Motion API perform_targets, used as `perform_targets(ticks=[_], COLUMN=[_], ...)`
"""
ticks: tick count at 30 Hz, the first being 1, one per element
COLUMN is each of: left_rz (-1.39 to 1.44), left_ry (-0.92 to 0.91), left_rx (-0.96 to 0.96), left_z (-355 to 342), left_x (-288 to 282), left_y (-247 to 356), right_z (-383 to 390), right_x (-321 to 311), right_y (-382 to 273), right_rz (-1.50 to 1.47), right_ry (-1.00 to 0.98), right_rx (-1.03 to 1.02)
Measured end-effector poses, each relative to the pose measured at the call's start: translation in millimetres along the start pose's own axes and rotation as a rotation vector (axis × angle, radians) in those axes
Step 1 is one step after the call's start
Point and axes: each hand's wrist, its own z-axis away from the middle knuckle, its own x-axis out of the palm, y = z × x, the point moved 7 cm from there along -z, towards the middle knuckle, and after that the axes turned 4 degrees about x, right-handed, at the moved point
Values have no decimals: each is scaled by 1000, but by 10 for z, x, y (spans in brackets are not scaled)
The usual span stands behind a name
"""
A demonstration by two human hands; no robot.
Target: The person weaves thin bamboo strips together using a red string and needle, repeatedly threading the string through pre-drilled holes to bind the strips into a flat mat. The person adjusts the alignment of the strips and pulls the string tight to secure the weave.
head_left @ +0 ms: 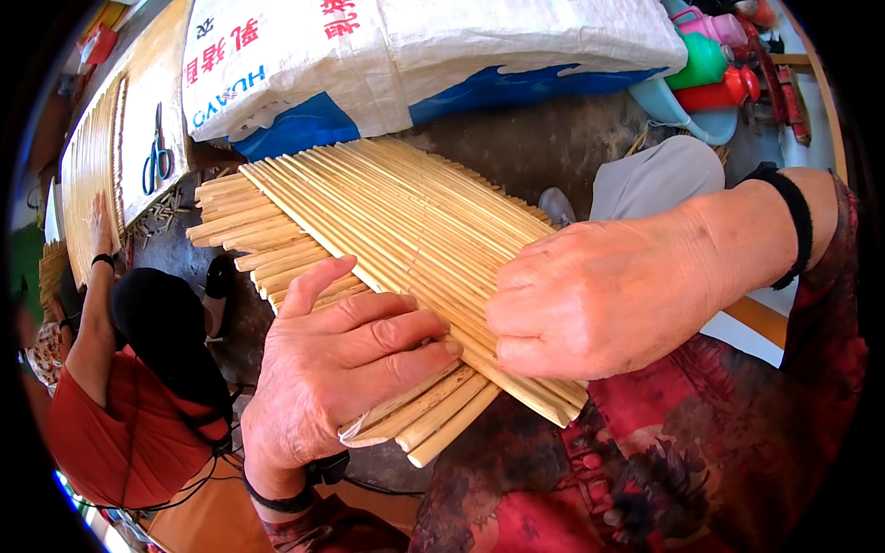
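Observation:
A mat of pale yellow stalks point(396, 203) lies in front of me, its stalks side by side with a thin stitch line across them. Under it, a layer of stalks point(277, 249) sticks out at another angle, with uneven ends. My left hand point(341, 359) rests palm down on the near left part, fingers spread over the stalks, its thumb hidden. A bit of white thread point(347, 433) shows below it. Against the right side of the mat, my right hand point(599, 286) is closed with curled fingers. Whatever it pinches is hidden behind the knuckles.
Beyond the mat lies a large white woven sack point(516, 41). At left, a person in red point(138, 424) has a hand on another stalk mat point(92, 157), near scissors point(158, 157). Far right stand a light-blue basin point(673, 111) and red and green containers point(714, 88).

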Motion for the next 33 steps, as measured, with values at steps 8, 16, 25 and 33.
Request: perform_targets(ticks=[8, 16, 25, 33], left_rz=[-24, -58, -12, -47], left_ry=[-6, 36, 36, 100], left_rx=[-23, 4, 26, 16], left_z=[20, 71, 66, 145], left_x=[11, 21, 33, 59], left_y=[-4, 7, -10, -42], right_z=[-13, -228, -212, -158], right_x=[-35, 76, 205, -13], right_y=[11, 121, 139, 208], right_rz=[78, -14, -7, -88], right_ry=[-64, -208, -470, -193], right_rx=[88, 113, 246, 297])
